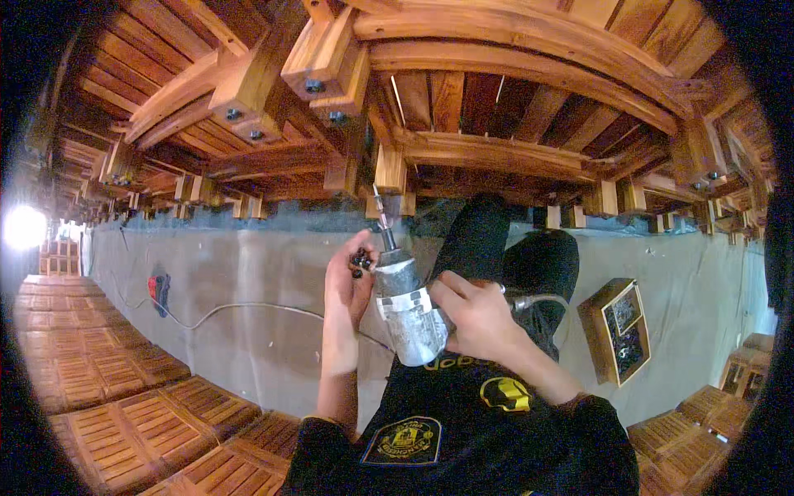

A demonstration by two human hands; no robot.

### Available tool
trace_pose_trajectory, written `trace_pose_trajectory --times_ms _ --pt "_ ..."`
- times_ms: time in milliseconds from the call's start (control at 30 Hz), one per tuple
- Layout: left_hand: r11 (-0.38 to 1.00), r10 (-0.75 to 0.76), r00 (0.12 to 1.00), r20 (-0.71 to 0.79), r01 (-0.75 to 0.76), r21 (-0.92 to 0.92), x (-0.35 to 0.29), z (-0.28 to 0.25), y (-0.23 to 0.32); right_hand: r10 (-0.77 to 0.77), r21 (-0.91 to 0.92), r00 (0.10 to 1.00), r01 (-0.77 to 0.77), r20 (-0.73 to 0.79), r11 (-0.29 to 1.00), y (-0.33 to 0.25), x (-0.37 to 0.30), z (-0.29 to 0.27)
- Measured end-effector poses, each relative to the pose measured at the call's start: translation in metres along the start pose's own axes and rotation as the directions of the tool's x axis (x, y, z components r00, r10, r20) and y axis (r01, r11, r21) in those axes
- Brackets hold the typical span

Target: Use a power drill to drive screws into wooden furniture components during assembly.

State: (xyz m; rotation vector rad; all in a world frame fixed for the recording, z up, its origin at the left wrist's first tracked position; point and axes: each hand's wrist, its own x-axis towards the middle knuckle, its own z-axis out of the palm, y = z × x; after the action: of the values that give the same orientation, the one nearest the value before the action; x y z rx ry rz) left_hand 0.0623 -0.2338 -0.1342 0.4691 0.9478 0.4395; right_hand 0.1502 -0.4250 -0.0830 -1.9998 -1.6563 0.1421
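My right hand (481, 318) is wrapped around the handle of a worn silver pneumatic driver (409, 318), which stands tilted in front of my torso. Its long bit (381, 207) points up toward the wooden furniture. On the driver's left, my left hand (341, 277) is curled around several small dark fasteners (361, 263), close to the tool's nose. Whether its fingers touch the tool I cannot tell. Above both hands hang slatted wooden furniture frames (513, 62), with dark bolt heads (314, 85) showing in the ends of their legs.
A two-compartment wooden box (592, 335) with dark small parts sits on the grey floor to my right. A hose (536, 299) leaves the driver's handle; a thin line (240, 306) crosses the floor leftward, near a red and blue object (160, 291). Slatted wooden panels (165, 413) lie lower left.
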Motion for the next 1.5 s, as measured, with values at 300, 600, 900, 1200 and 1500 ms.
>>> trace_pose_trajectory --times_ms 300,600,900,1200,1500 --pt "0.975 0.221 0.961 0.168 -0.218 -0.037 0.016 -0.023 -0.008 0.020 0.034 1.000 -0.020 0.016 0.999 0.002 -0.003 0.004" --pt "0.979 0.202 0.917 0.345 -0.191 -0.066 0.014 -0.001 0.012 0.018 0.037 0.998 -0.020 0.059 0.999 0.006 -0.008 0.008" --pt "0.947 0.285 0.897 0.339 -0.318 0.044 0.012 0.011 0.013 -0.011 0.013 0.996 0.010 0.088 1.000 0.003 -0.009 0.006" --pt "0.986 0.138 0.897 0.419 -0.165 0.029 0.002 0.017 0.031 -0.014 0.014 0.992 0.012 0.127 1.000 0.004 -0.011 0.007" --pt "0.947 0.115 0.838 0.534 -0.254 0.196 0.001 0.026 0.042 -0.017 -0.003 0.992 0.018 0.127 1.000 0.003 -0.007 0.005"
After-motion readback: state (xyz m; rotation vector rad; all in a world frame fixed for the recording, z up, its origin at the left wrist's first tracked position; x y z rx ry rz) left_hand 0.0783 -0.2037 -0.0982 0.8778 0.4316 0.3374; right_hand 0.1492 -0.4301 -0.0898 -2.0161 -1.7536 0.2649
